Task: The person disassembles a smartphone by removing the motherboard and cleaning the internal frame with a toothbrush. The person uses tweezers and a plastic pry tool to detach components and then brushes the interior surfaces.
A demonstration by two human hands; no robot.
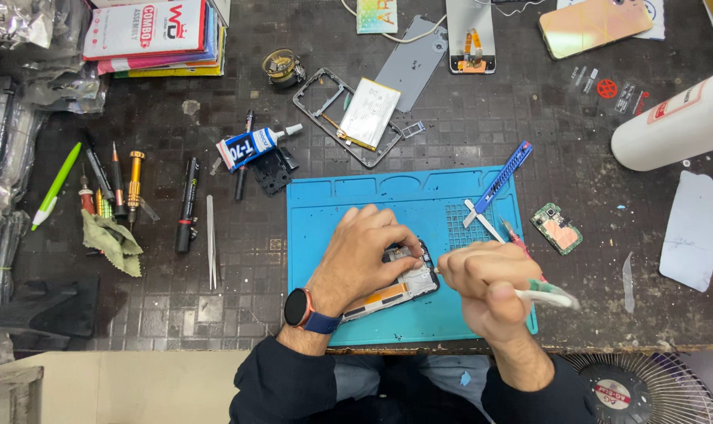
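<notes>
My left hand (364,251) rests on the open phone (395,284) and my fingers press down on its top end to hold it flat. There is a dark watch (297,308) on that wrist. The phone lies on the blue mat (325,212), near the edge of the mat closest to me, slanted, with its insides showing. Most of it peeks out from under my left hand, on the side toward my right hand.

My right hand (486,283) is closed tight around a thin tool with a green and white handle (546,296). The tip of the tool points at the phone, right at its upper corner, just beside my left fingers. I cannot tell if the tip touches it.

A bit farther on the mat lie a blue stick tool (504,174) and white tweezers (482,221). Just off the mat, on the dark table (576,141), sits a small green circuit board (557,228).

To the left of the mat I see a glue tube (250,146), a black pen (187,206) and some screwdrivers (124,184).

Far at the back lie a phone frame (318,98) with a battery (370,111), a pink phone (594,25) and a big white bottle (674,122).
</notes>
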